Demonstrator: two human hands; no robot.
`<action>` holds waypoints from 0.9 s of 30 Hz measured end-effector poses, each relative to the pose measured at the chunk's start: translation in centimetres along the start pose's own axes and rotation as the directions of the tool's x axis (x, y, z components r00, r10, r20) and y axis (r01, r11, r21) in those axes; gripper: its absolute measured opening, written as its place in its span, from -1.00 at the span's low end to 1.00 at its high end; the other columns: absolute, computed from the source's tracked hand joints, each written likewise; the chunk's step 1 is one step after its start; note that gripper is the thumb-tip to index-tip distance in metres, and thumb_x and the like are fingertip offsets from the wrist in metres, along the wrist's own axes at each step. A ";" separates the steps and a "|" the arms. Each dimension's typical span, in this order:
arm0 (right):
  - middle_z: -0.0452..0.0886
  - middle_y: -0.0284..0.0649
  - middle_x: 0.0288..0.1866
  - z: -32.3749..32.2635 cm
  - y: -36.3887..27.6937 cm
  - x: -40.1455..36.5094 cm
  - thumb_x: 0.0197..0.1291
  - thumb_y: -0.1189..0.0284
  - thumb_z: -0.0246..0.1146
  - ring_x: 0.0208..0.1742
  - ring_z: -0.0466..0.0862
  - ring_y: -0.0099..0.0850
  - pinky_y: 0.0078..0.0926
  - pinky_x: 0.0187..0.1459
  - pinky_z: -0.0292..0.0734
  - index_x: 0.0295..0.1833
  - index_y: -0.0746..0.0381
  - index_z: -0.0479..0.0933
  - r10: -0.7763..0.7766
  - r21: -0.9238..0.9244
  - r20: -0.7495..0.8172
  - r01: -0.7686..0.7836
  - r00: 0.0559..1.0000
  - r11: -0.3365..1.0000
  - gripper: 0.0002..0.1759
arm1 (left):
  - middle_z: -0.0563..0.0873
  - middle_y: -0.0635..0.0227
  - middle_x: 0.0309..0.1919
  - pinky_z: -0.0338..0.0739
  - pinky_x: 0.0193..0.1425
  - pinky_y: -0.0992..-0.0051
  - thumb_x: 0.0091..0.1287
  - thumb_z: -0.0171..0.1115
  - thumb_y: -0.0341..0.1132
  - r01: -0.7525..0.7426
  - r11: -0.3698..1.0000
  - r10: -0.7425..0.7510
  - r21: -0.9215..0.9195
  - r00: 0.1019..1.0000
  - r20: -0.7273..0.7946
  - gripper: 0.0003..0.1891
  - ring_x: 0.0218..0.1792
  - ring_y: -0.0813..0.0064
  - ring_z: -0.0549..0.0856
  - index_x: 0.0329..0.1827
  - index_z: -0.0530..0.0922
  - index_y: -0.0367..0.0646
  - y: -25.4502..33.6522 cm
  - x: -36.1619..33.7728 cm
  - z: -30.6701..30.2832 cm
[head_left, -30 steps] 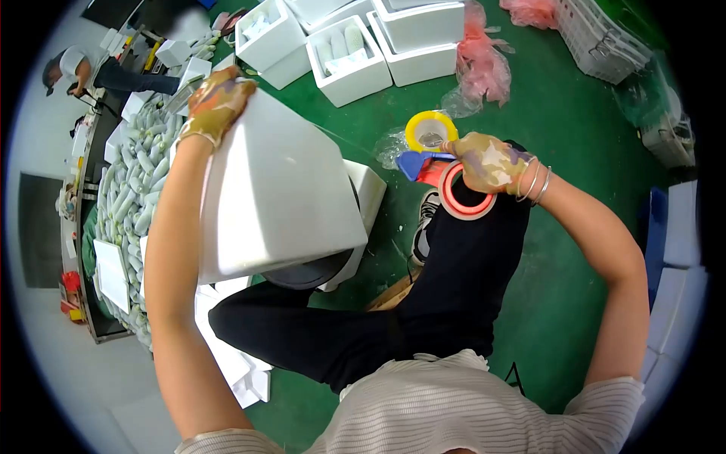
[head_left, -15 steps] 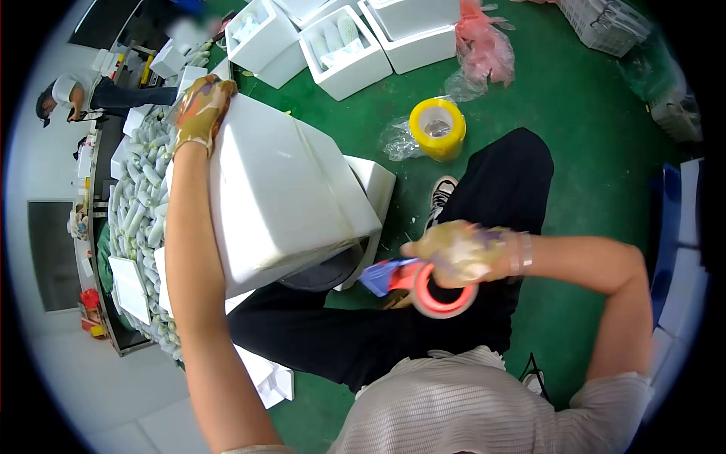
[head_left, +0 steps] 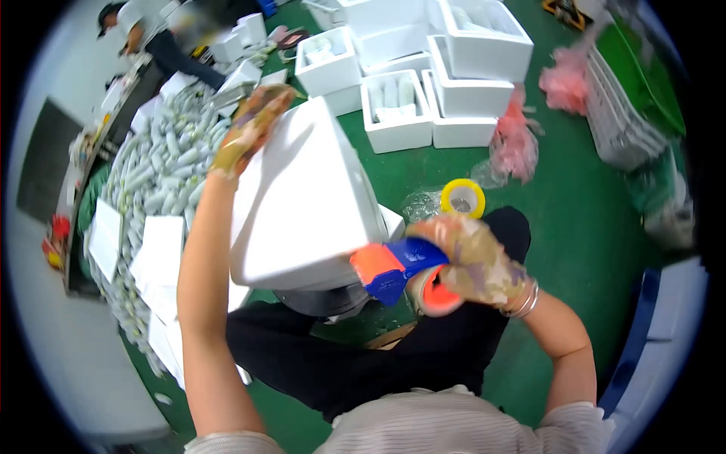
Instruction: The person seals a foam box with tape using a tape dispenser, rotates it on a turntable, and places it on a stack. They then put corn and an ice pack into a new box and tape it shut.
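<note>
A large white foam box (head_left: 302,204) stands tilted before me on a dark round support (head_left: 321,301). My left hand (head_left: 255,129), in a patterned glove, grips the box's far upper-left corner. In my right hand (head_left: 473,257), also gloved, is a blue and orange tape dispenser (head_left: 401,265) with its roll below the fingers. The dispenser's orange front is at the box's near right corner; whether it touches is unclear. My right fingers are wrapped round the handle.
Pale green vegetables (head_left: 174,159) are heaped at left, with white lids (head_left: 160,246) on them. White foam boxes (head_left: 397,113) stand beyond. A yellow tape roll (head_left: 463,198) lies on the green floor. Crates (head_left: 624,113) stand at right. Another person (head_left: 162,45) is at far left.
The view has shifted. The box has turned, with my left hand still at its corner. My right hand has brought the dispenser to the box's near right corner, and its blue and orange front has turned.
</note>
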State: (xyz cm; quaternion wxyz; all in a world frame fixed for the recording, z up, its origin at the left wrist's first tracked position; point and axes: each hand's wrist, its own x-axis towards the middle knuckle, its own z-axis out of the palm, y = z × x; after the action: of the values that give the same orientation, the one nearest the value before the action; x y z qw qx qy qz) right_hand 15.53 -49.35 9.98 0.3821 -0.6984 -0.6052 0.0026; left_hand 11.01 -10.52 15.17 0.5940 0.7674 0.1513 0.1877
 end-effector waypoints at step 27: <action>0.66 0.18 -0.19 6.6 7.2 23.9 -0.06 0.60 0.09 -0.12 0.68 0.06 -0.20 -0.03 0.58 0.15 0.48 0.46 0.284 -0.319 -0.108 -0.304 0.953 0.898 -0.46 | 0.62 -0.20 -0.18 0.54 0.09 0.13 0.22 0.06 0.26 0.087 0.982 -0.172 -0.168 0.783 -0.597 -0.30 -0.02 -0.12 0.63 -0.17 0.61 -0.38 -9.8 -11.0 -10.8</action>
State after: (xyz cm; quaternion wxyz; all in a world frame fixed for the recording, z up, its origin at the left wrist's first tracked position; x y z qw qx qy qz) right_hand 24.91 -25.44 12.38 0.2720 -0.8357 -0.4731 -0.0623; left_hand -3.88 -3.85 6.87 0.5741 0.6132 0.3742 0.3929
